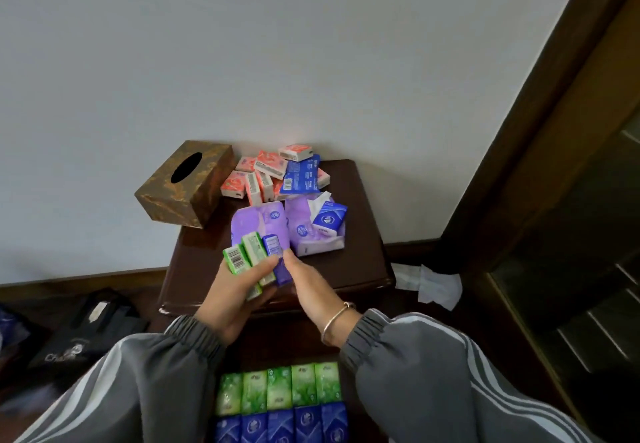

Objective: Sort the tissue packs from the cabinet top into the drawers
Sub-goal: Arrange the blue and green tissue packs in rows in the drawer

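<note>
- The brown tissue box point(187, 186) sits at the rear left corner of the cabinet top point(363, 234), hanging over its left edge.
- A heap of red packs point(266, 172) lies along the rear edge, with a flat blue pack point(301, 175) lying on its right side.
- Two big purple packs point(256, 220) lie side by side mid-top. An opened pack point(329, 217) with a white tissue sticking out rests on the right one.
- On the floor there is a dark bag point(86, 324) to the left and white papers point(433, 283) to the right.
- Below the front edge, between my grey sleeves, stand a green row point(280, 389) and a blue row point(280, 427) of packs.
- My left hand point(239, 290) grips two green packs point(247, 255) side by side. Their long axes run from my palm toward the rear edge, leaning left, with the barcode ends uppermost.
- A violet-blue pack point(275, 252) stands beside them, parallel, and my right hand point(311, 286) pinches its right side.
- The held packs hover over the front half of the top, hiding the near end of the left purple pack.
</note>
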`<state>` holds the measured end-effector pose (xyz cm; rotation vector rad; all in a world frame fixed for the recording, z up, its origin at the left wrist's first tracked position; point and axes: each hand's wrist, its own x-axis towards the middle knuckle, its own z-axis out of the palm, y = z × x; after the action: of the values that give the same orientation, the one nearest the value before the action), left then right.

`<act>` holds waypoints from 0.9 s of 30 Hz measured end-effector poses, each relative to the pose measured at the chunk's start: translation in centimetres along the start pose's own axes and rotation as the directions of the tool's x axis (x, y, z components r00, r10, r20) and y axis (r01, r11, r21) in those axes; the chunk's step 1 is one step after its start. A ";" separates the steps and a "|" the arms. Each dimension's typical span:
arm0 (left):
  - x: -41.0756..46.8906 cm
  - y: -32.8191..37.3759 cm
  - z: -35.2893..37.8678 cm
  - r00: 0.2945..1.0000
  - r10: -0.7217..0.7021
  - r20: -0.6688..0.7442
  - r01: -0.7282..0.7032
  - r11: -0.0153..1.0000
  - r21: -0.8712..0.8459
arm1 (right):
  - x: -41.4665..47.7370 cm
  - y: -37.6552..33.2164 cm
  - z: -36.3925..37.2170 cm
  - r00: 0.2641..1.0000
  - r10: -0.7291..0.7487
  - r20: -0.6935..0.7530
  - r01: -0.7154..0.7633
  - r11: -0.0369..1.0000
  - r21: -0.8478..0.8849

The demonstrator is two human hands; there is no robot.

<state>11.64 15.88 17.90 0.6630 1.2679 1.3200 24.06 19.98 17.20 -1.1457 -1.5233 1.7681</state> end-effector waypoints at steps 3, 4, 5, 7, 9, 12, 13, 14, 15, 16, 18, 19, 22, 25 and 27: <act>-0.1 -0.8 2.0 1.000 -0.011 0.002 0.011 1.000 -0.001 | -1.1 -0.6 -2.0 0.991 0.068 0.116 -0.087 0.982 0.168; 0.0 -0.9 2.5 1.000 -0.012 0.002 0.012 1.000 -0.008 | -1.3 -0.7 -2.7 0.986 0.089 0.142 -0.115 0.976 0.185; 0.0 -1.0 2.9 1.000 -0.008 0.000 0.008 1.000 -0.014 | -1.5 -1.0 -3.3 0.981 0.111 0.160 -0.140 0.973 0.183; 0.2 -1.0 3.4 1.000 0.004 -0.003 -0.004 1.000 -0.009 | -1.8 -1.6 -4.5 0.972 0.124 0.198 -0.158 0.974 0.162; 0.7 -1.1 3.6 1.000 0.002 -0.012 -0.002 1.000 -0.007 | -1.7 -1.9 -5.4 0.967 0.121 0.222 -0.158 0.975 0.158; 1.3 -1.3 3.2 0.998 -0.028 -0.052 0.025 0.999 -0.042 | 0.1 -2.1 -6.9 0.991 0.107 0.077 -0.109 0.994 0.018; 1.5 -1.4 2.9 0.997 -0.041 -0.064 0.037 0.997 -0.066 | 1.2 -2.0 -7.4 0.998 0.065 -0.013 -0.065 0.997 -0.037; 1.7 -1.4 2.5 0.996 -0.054 -0.076 0.046 0.995 -0.092 | 2.4 -1.9 -8.0 0.991 0.011 -0.134 -0.026 0.993 -0.116; 1.8 -1.5 2.1 0.994 -0.065 -0.089 0.054 0.992 -0.114 | 3.6 -1.7 -8.6 0.961 -0.055 -0.273 -0.009 0.973 -0.230; 1.9 -1.6 1.6 0.992 -0.073 -0.100 0.060 0.990 -0.130 | 4.8 -1.6 -9.1 0.916 -0.119 -0.383 -0.022 0.938 -0.346; 2.0 -1.8 0.7 0.991 -0.083 -0.107 0.066 0.987 -0.147 | 6.9 -1.4 -9.9 0.870 -0.201 -0.450 -0.076 0.847 -0.525; 2.0 -1.9 0.3 0.990 -0.088 -0.107 0.072 0.986 -0.149 | 7.9 -1.4 -10.1 0.874 -0.217 -0.436 -0.099 0.797 -0.596; 2.0 -2.2 -0.8 0.988 -0.103 -0.113 0.086 0.985 -0.147 | 10.5 -1.5 -10.2 0.895 -0.173 -0.411 -0.201 0.666 -0.718; 1.8 -2.2 -1.9 0.988 -0.105 -0.115 0.087 0.985 -0.146 | 12.2 -1.4 -10.6 0.918 -0.017 -0.396 -0.306 0.605 -0.735; 1.6 -2.3 -2.8 0.987 -0.109 -0.120 0.091 0.985 -0.144 | 12.8 -1.1 -10.7 0.913 0.008 -0.408 -0.332 0.596 -0.731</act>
<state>9.50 16.08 14.57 0.4177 1.2823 1.3702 26.74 36.28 14.98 -1.9784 -2.0545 0.8113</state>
